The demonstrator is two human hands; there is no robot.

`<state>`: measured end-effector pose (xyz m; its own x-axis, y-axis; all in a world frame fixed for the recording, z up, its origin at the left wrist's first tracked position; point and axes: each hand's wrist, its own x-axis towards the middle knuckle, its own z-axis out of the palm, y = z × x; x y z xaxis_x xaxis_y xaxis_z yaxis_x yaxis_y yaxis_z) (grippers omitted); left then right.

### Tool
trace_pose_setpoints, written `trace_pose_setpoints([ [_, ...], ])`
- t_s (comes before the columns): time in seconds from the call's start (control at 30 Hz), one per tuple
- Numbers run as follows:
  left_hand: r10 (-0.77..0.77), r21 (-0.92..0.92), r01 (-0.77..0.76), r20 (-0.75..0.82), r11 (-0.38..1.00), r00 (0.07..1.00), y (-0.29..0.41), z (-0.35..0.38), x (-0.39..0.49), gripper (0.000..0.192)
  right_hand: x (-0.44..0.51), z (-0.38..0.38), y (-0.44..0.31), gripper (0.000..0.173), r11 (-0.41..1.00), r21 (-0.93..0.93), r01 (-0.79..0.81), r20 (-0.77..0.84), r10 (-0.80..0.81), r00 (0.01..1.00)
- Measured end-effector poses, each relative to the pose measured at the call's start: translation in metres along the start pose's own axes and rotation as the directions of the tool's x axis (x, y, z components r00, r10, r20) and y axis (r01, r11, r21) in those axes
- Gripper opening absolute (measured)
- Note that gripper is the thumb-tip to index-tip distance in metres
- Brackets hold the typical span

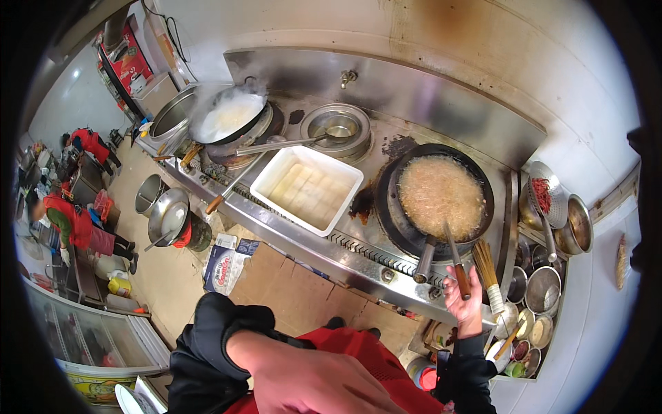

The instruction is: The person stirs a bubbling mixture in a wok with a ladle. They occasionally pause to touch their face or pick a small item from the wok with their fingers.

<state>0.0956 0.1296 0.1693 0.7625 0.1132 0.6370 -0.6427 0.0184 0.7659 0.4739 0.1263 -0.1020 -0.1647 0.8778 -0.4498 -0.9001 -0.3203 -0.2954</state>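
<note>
My left hand (315,375) is raised close to the camera at the bottom; its fingers run out of the picture. My right hand (464,297) is palm up at the front edge of the stove, against the wooden handle of a metal utensil (459,274) whose shaft reaches into the wok. The fingers look partly curled and whether they grip it is unclear. The black wok (486,176) holds bubbling oil with browned foam (439,194). Its own tubular handle (425,259) points toward me. A white plastic tub (331,227) of pale blocks in liquid stands left of the wok.
A steaming wok (230,116) and a ladle (339,129) over a round pot stand further left. A bamboo brush (486,269) lies right of my hand, near seasoning bowls (542,331) and a perforated strainer (556,191). Two people in red (77,220) are at the far left.
</note>
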Motion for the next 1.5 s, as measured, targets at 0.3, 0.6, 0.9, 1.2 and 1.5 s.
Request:
trace_pose_setpoints([
  [0.3, -0.341, 0.387, 0.915, -0.850, 0.115, 0.402, -0.097, -0.266, -0.120, 0.030, -0.020, -0.011, 0.007, 0.070, 0.995, -0.027, 0.101, -0.145, -0.103, 0.984],
  [0.6, -0.269, 0.431, 0.829, -0.897, -0.356, 0.351, -0.192, -0.557, -0.194, 0.026, -0.017, 0.027, 0.039, 0.068, 0.922, -0.120, 0.369, -0.566, -0.369, 0.737],
  [0.9, -0.377, 0.457, 0.819, -0.867, -0.347, 0.325, -0.277, -0.662, -0.188, 0.023, -0.033, 0.048, 0.099, 0.064, 0.858, -0.158, 0.489, -0.697, -0.448, 0.560],
  [1.2, -0.301, 0.437, 0.790, -0.894, -0.430, 0.331, -0.277, -0.706, -0.199, 0.026, -0.017, 0.059, 0.120, 0.061, 0.873, -0.147, 0.465, -0.749, -0.406, 0.523],
  [1.5, -0.226, 0.509, 0.602, -0.846, -0.615, 0.483, -0.280, -0.692, -0.177, 0.031, -0.020, 0.070, 0.127, 0.060, 0.857, -0.127, 0.500, -0.753, -0.411, 0.514],
])
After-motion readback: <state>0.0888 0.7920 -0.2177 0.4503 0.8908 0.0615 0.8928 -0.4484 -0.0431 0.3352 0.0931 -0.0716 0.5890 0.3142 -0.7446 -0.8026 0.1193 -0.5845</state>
